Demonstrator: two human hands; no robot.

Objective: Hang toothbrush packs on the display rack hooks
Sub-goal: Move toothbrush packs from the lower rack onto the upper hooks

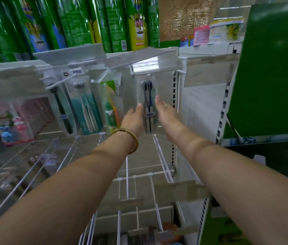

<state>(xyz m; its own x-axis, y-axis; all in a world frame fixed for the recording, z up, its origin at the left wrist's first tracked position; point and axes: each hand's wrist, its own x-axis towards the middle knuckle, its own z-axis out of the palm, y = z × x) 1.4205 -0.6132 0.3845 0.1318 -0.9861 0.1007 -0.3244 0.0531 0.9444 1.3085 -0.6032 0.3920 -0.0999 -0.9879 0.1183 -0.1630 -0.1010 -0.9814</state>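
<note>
A clear pack with two dark toothbrushes (147,96) hangs from a hook under the clear price strip (155,65), at the right end of the rack. My left hand (134,117) is just left of the pack, fingers straight, its fingertips at the pack's edge. My right hand (164,110) is just right of it, fingers straight too. Neither hand grips the pack. Further left hang a green and orange pack (110,103), a teal pack (86,103) and a pack with one black toothbrush (61,103).
Empty white wire hooks (127,174) jut toward me on the rows below. Green cans (79,22) stand on the shelf above. A green cardboard display (272,71) crowds the right side. Pink children's packs (14,121) hang at the far left.
</note>
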